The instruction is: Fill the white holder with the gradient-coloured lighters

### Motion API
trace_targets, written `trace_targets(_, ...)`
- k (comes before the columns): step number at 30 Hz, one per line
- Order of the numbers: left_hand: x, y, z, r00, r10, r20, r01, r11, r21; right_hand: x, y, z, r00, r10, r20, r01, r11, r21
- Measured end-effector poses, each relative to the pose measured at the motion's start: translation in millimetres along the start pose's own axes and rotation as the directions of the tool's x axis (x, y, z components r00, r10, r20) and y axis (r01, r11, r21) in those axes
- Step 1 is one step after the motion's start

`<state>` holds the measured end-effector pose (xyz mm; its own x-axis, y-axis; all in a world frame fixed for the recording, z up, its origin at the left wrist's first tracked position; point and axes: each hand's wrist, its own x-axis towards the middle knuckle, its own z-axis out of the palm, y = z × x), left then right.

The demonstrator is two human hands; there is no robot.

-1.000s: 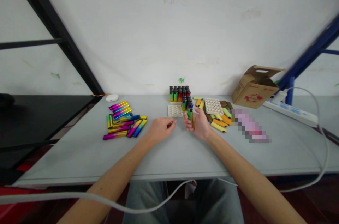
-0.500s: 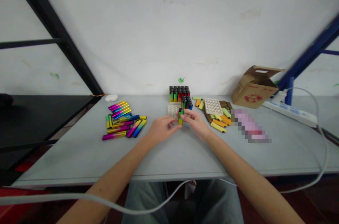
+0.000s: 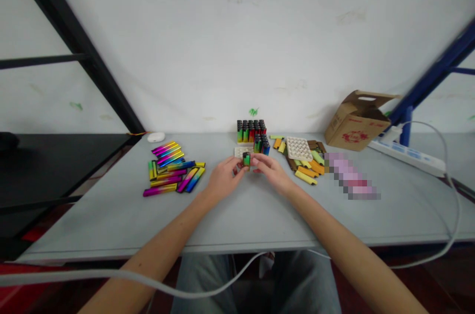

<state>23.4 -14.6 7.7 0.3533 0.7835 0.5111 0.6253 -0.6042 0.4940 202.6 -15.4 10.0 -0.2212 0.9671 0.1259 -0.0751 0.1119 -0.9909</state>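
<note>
My left hand and my right hand meet at the middle of the grey table, both pinching one small green-and-black lighter held upright between the fingertips. Just behind it lies a white holed tray with a few lighters standing at its right end. Further back stands a full block of upright lighters.
A heap of rainbow-coloured sleeves lies to the left. On the right are a second holed tray, loose yellow and orange pieces, a cardboard box, a power strip. A grey cable hangs along the near edge.
My right hand carried the lighter left and forward to meet my left hand, which closed onto it. The lighter now stands higher and nearer the white tray.
</note>
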Motion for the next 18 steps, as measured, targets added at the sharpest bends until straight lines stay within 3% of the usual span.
trace_targets(2, 1, -2, -2.4, 0.996, -0.04, -0.078, 0.044, 0.998, 0.041, -1, -1, -3, 0.999, -0.015, 0.043, 0.02, 0.992, -0.121)
trace_targets(4, 3, -6, -4.5, 0.984, -0.075, -0.159, 0.087, 0.994, 0.07, -4, -3, -7, 0.991, -0.079, 0.11, 0.113, 0.931, -0.347)
trace_targets(8, 6, -13, -5.4, 0.97, -0.104, -0.221, 0.124, 0.989, 0.079, -10, -5, -11, 0.947, -0.187, 0.26, 0.32, 0.601, -0.733)
trace_targets(10, 6, -16, -4.0, 0.972, -0.105, -0.208, 0.122, 0.99, 0.073, -11, -4, -11, 0.927, -0.174, 0.331, 0.373, 0.481, -0.793)
trace_targets(12, 7, -19, -2.1, 0.977, -0.1, -0.187, 0.113, 0.992, 0.063, -13, -4, -11, 0.916, -0.149, 0.372, 0.399, 0.42, -0.815)
trace_targets(18, 14, -24, 2.3, 0.983, -0.11, -0.148, 0.115, 0.993, 0.025, -14, -2, -10, 0.906, -0.142, 0.398, 0.422, 0.353, -0.835)
